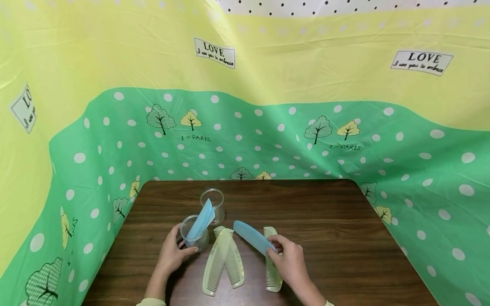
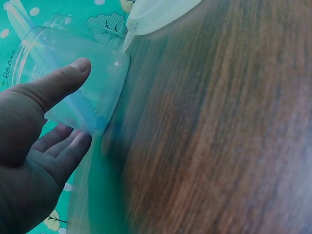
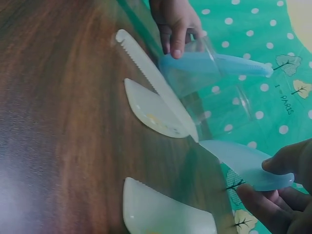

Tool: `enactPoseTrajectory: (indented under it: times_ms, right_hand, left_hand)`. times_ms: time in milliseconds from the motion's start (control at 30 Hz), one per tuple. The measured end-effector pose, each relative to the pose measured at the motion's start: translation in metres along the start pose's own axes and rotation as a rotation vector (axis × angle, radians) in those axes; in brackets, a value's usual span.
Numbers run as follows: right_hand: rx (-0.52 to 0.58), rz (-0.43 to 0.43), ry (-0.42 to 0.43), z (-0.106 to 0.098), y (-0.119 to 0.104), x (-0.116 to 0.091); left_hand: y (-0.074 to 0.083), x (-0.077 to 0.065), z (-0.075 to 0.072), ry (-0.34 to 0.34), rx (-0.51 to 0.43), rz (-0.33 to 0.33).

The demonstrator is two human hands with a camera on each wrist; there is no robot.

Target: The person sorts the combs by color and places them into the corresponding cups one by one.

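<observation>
My left hand (image 1: 173, 253) grips a clear cup (image 1: 199, 243), thumb on its near side and fingers around the far side. Blue comb (image 1: 200, 223) leans inside that cup, its upper end sticking out past the rim. Between thumb and fingers, my right hand (image 1: 289, 259) pinches one end of another blue comb (image 1: 250, 236). Its free end points toward the cups. Under the right hand lies a pale yellow-green comb (image 1: 272, 278). Two more pale combs lie crossed between the hands, one comb (image 1: 218, 265) over the other comb (image 1: 236, 267).
A second clear cup (image 1: 218, 214) stands just behind the held one. The brown wood-grain table (image 1: 325, 208) ends at a green and yellow printed curtain (image 1: 260, 140) at the back and sides.
</observation>
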State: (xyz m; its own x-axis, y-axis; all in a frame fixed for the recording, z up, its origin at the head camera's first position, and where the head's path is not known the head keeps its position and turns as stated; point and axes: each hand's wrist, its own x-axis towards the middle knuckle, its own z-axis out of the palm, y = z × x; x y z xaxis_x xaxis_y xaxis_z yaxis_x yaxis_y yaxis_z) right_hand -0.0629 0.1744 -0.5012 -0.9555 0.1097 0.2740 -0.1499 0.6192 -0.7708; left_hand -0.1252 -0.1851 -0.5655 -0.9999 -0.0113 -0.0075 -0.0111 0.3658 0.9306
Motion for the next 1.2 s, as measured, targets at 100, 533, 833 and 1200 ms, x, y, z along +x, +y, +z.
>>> enactPoseTrajectory:
  times_ms: [100,533,833,1200]
  right_hand:
    - [0.008,0.003,0.010,-0.004,-0.002,0.003]
    - [0.008,0.037,0.024,-0.029,-0.014,0.022]
    - [0.121,0.035,0.014,-0.037,-0.024,0.029]
    - [0.183,0.050,0.006,-0.050,-0.038,0.038]
  left_hand:
    - [0.000,0.000,0.000,0.002,0.002,0.000]
    - [0.002,-0.002,0.000,0.001,-0.016,-0.002]
    - [0.004,-0.001,-0.002,0.005,-0.015,0.013]
    - [0.001,0.001,-0.001,-0.004,0.021,-0.011]
